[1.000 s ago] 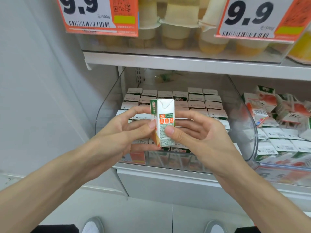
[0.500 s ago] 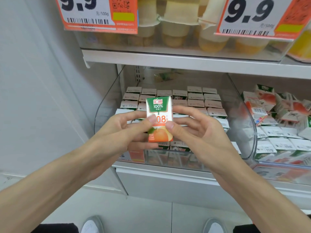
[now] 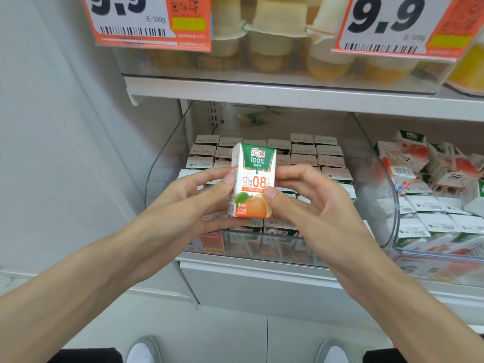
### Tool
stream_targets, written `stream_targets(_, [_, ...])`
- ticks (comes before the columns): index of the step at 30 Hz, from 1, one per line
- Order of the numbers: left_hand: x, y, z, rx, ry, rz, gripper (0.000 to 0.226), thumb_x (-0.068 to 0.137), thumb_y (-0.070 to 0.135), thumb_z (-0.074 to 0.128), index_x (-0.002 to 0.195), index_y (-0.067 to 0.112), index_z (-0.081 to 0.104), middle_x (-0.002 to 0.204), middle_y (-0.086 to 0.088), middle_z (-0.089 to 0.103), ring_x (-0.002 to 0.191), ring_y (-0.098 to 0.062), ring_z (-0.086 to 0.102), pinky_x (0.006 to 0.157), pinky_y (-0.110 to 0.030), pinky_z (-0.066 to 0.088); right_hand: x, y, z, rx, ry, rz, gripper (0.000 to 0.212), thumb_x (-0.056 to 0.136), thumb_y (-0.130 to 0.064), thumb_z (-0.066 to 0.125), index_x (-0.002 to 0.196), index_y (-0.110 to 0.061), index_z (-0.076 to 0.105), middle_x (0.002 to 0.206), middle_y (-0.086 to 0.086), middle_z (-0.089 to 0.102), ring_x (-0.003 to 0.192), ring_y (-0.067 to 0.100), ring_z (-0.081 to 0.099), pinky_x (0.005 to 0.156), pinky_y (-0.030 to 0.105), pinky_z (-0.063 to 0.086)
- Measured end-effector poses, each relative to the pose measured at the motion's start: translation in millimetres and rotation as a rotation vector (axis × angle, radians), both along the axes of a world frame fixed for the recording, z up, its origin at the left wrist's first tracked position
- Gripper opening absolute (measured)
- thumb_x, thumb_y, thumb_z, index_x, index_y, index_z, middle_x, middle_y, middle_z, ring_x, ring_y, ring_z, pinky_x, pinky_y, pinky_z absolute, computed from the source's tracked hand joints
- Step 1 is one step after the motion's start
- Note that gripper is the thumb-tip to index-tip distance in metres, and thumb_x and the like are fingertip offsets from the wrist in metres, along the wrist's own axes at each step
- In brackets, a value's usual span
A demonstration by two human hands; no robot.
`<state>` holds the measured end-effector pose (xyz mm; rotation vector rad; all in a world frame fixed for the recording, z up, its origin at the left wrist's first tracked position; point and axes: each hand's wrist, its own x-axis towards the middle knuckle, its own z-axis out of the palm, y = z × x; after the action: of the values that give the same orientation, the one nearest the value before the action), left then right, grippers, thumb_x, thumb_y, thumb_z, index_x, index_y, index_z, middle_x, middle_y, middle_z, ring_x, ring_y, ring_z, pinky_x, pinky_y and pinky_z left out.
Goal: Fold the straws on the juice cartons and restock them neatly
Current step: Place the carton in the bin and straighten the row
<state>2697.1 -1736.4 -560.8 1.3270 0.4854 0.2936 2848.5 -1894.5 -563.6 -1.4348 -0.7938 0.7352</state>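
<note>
I hold one small juice carton (image 3: pixel 255 180) upright in front of the shelf, its green, white and orange front facing me. My left hand (image 3: pixel 188 205) grips its left side, thumb on the front. From the right, my right hand (image 3: pixel 311 203) grips it with the thumb on the lower front. A wrapped straw (image 3: pixel 231 204) shows along the carton's left edge. Behind the carton a clear plastic bin (image 3: pixel 167 158) holds several rows of the same cartons (image 3: pixel 303 153), standing upright.
A second clear bin (image 3: pixel 445 260) to the right holds several cartons lying in disorder. The shelf (image 3: pixel 262 93) above carries fruit cups (image 3: pixel 267 45) and two orange price tags (image 3: pixel 146 22). A grey wall is at the left. My shoes (image 3: pixel 144 349) show on the floor below.
I have turned the carton in my hands from its printed side panel to its front face. It sits slightly lower and closer to me; both hands keep hold.
</note>
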Motion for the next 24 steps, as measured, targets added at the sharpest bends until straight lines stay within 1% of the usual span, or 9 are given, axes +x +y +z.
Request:
stream_targets(3, [0.1, -3.6, 0.1, 0.04, -0.017, -0.049, 0.041, 0.098, 0.039, 0.065, 0.134, 0.021, 0.073, 0.131, -0.006, 0.076, 0.124, -0.024, 0.072, 0.102, -0.028, 0.057, -1.5, -0.8, 2.3, 0.031, 0.073, 0.093, 0.032, 0.093, -0.029, 0.079, 0.124, -0.026, 0.075, 0.125, -0.007, 0.077, 0.112, 0.019, 0.077, 0.1, 0.035, 0.061])
stream_targets(6, [0.4, -10.4, -1.2, 0.06, -0.019, -0.088, 0.036, 0.102, 0.039, 0.062, 0.134, 0.028, 0.074, 0.133, 0.0, 0.075, 0.124, -0.021, 0.072, 0.102, -0.026, 0.057, -0.9, 0.2, 2.9, 0.012, 0.0, 0.073, 0.04, 0.083, -0.034, 0.085, 0.123, -0.034, 0.078, 0.12, -0.003, 0.075, 0.114, 0.017, 0.073, 0.1, 0.039, 0.061])
stream_targets(9, [0.6, -11.8, -0.4, 0.042, -0.015, -0.043, 0.037, 0.1, 0.033, 0.065, 0.136, 0.025, 0.072, 0.129, -0.002, 0.077, 0.119, -0.024, 0.075, 0.096, -0.027, 0.06, 0.4, 1.7, 2.1, 0.005, -0.043, 0.04, 0.046, 0.076, -0.035, 0.087, 0.121, -0.036, 0.08, 0.11, 0.0, 0.078, 0.105, 0.011, 0.074, 0.094, 0.028, 0.062])
stream_targets(12, [0.2, -9.2, 3.2, -0.032, 0.007, -0.012, 0.046, 0.095, 0.031, 0.072, 0.139, 0.019, 0.065, 0.125, -0.008, 0.079, 0.113, -0.029, 0.077, 0.085, -0.028, 0.064, 2.6, 1.5, -0.6, -0.003, 0.024, -0.021, 0.059, 0.07, -0.036, 0.089, 0.127, -0.033, 0.074, 0.11, -0.005, 0.081, 0.105, 0.009, 0.077, 0.09, 0.02, 0.061])
stream_targets(14, [-0.9, -7.3, 4.4, -0.075, 0.006, -0.019, 0.05, 0.094, 0.032, 0.073, 0.14, 0.016, 0.063, 0.125, -0.011, 0.078, 0.114, -0.032, 0.077, 0.089, -0.033, 0.064, 3.2, 1.7, 0.0, -0.013, 0.053, -0.025, 0.05, 0.077, -0.03, 0.09, 0.124, -0.033, 0.073, 0.11, -0.004, 0.082, 0.104, 0.012, 0.078, 0.089, 0.026, 0.063])
stream_targets(16, [-1.3, -6.6, 4.6, -0.082, 0.008, -0.017, 0.048, 0.097, 0.033, 0.071, 0.141, 0.017, 0.062, 0.125, -0.011, 0.078, 0.115, -0.031, 0.076, 0.09, -0.033, 0.064, 3.0, 1.3, 0.5, -0.028, 0.053, -0.018, 0.038, 0.084, -0.025, 0.086, 0.121, -0.031, 0.075, 0.112, -0.003, 0.082, 0.106, 0.014, 0.078, 0.096, 0.033, 0.06])
stream_targets(18, [-1.4, -6.8, 4.0, -0.045, 0.024, 0.009, 0.048, 0.096, 0.036, 0.071, 0.14, 0.018, 0.062, 0.122, -0.009, 0.08, 0.113, -0.029, 0.077, 0.089, -0.031, 0.063, 2.3, 1.3, -0.1, -0.022, 0.023, -0.014, 0.03, 0.09, -0.023, 0.083, 0.119, -0.03, 0.077, 0.116, -0.005, 0.081, 0.109, 0.014, 0.077, 0.099, 0.037, 0.059])
stream_targets(21, [-0.9, -8.4, 2.2, 0.003, 0.06, 0.076, 0.055, 0.087, 0.039, 0.078, 0.135, 0.017, 0.063, 0.118, -0.006, 0.081, 0.106, -0.028, 0.08, 0.086, -0.03, 0.064, 0.0, 2.6, -1.1, -0.016, -0.076, -0.004, 0.023, 0.092, -0.026, 0.081, 0.114, -0.034, 0.08, 0.118, -0.014, 0.079, 0.113, 0.006, 0.073, 0.089, 0.025, 0.061])
stream_targets(24, [-0.5, -12.4, 0.8, 0.026, 0.047, 0.096, 0.053, 0.082, 0.039, 0.081, 0.129, 0.018, 0.071, 0.123, -0.011, 0.078, 0.105, -0.029, 0.08, 0.084, -0.03, 0.065, -3.1, 3.3, -0.9, -0.044, -0.144, 0.077, 0.029, 0.089, -0.033, 0.085, 0.117, -0.037, 0.08, 0.118, -0.015, 0.078, 0.114, 0.004, 0.071, 0.093, 0.019, 0.058])
